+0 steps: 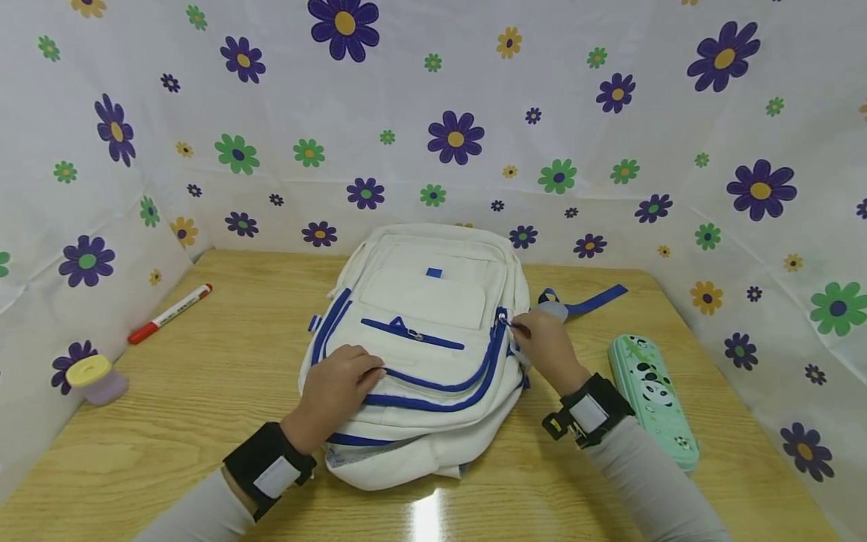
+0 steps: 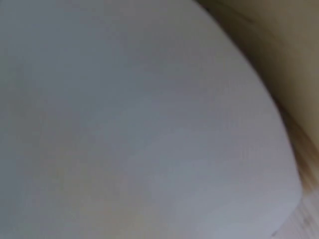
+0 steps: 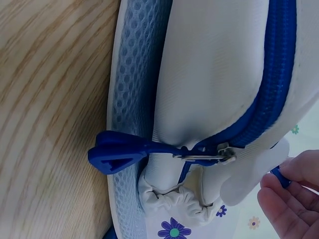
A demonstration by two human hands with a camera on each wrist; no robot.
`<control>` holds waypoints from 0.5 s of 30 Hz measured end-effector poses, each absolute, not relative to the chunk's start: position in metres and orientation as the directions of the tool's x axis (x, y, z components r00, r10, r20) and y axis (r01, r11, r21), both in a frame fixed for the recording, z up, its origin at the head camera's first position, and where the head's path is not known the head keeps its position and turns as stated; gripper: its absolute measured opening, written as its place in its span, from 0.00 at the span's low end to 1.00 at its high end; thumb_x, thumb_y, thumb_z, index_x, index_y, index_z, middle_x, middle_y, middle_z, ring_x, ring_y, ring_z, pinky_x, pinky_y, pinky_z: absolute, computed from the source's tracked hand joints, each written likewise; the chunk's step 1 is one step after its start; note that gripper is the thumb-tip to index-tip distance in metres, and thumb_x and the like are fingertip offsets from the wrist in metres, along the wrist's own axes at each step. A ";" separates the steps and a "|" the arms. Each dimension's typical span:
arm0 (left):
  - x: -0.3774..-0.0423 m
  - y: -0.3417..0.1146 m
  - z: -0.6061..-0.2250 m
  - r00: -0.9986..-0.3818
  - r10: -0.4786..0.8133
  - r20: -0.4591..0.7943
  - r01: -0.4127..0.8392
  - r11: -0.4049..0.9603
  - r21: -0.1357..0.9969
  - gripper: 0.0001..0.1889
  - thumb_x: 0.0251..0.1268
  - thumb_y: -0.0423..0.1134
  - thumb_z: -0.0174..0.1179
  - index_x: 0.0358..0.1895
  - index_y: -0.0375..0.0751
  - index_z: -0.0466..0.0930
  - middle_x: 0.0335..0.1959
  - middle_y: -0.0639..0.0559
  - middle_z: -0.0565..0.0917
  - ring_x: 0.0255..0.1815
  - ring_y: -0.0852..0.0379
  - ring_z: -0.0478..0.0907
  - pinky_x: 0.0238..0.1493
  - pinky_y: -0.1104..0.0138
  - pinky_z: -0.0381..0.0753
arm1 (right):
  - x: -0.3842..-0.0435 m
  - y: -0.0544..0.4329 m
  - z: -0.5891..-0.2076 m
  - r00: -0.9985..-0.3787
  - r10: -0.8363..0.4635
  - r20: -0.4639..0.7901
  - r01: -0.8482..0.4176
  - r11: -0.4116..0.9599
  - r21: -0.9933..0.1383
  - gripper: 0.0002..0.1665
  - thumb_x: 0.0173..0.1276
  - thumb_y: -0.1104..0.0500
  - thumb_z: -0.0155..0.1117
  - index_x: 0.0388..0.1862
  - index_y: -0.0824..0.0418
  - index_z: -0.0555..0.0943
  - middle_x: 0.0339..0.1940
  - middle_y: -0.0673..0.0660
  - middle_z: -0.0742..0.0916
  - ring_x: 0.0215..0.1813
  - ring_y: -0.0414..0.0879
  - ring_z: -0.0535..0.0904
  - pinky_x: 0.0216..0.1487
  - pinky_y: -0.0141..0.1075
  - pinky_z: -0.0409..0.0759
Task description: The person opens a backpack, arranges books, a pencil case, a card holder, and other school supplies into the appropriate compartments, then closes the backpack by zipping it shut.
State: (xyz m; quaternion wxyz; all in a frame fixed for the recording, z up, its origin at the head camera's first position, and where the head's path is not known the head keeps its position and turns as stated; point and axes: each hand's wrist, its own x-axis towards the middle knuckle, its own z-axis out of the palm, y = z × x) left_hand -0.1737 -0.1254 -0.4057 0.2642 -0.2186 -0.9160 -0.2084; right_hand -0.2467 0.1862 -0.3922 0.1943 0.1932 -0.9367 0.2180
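Observation:
A white backpack (image 1: 423, 297) with blue zippers lies on its back on the wooden table. At its lower left front, my left hand (image 1: 339, 385) pinches the fabric edge beside the curved blue zipper. My right hand (image 1: 547, 348) is at the bag's right side, thumb and fingers pinching a blue zipper pull (image 3: 280, 177) close to its metal slider (image 1: 502, 317). A second blue zipper pull (image 3: 117, 153) hangs loose on the bag's side in the right wrist view. The left wrist view is filled by a blurred pale surface (image 2: 149, 124) that hides the left fingers.
A green panda pencil case (image 1: 653, 399) lies right of the right wrist. Behind the right hand stretches a blue strap (image 1: 599, 299). On the left are a red-capped marker (image 1: 171, 314) and a small lilac container with a yellow lid (image 1: 96, 379). Flowered cloth (image 1: 406, 90) surrounds the table's back and sides.

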 end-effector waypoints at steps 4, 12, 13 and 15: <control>-0.174 -0.125 -0.407 -0.771 0.291 0.567 0.506 0.820 0.268 0.04 0.56 0.32 0.74 0.34 0.39 0.89 0.28 0.49 0.86 0.33 0.54 0.84 0.35 0.60 0.86 | -0.243 0.186 -0.394 -0.836 -0.286 0.468 -0.462 0.827 -0.320 0.03 0.63 0.72 0.70 0.36 0.73 0.87 0.31 0.66 0.89 0.34 0.55 0.86 0.37 0.45 0.87; -0.174 -0.126 -0.406 -0.769 0.296 0.567 0.510 0.819 0.264 0.04 0.56 0.32 0.74 0.33 0.39 0.89 0.28 0.49 0.86 0.33 0.54 0.84 0.35 0.61 0.86 | -0.235 0.184 -0.392 -0.837 -0.293 0.462 -0.468 0.820 -0.330 0.03 0.63 0.73 0.69 0.35 0.73 0.87 0.32 0.66 0.90 0.35 0.55 0.87 0.39 0.46 0.87; -0.174 -0.126 -0.406 -0.770 0.297 0.564 0.510 0.819 0.265 0.04 0.56 0.32 0.74 0.34 0.39 0.89 0.28 0.49 0.86 0.33 0.54 0.84 0.35 0.61 0.86 | -0.234 0.184 -0.392 -0.838 -0.295 0.460 -0.470 0.818 -0.331 0.03 0.63 0.73 0.69 0.35 0.73 0.87 0.32 0.66 0.90 0.35 0.55 0.87 0.39 0.47 0.87; -0.174 -0.126 -0.406 -0.773 0.298 0.559 0.508 0.819 0.266 0.04 0.56 0.32 0.74 0.34 0.39 0.89 0.28 0.49 0.87 0.33 0.54 0.84 0.35 0.61 0.86 | -0.232 0.185 -0.393 -0.836 -0.299 0.461 -0.474 0.817 -0.329 0.03 0.62 0.73 0.70 0.35 0.73 0.87 0.33 0.66 0.90 0.36 0.56 0.87 0.39 0.47 0.88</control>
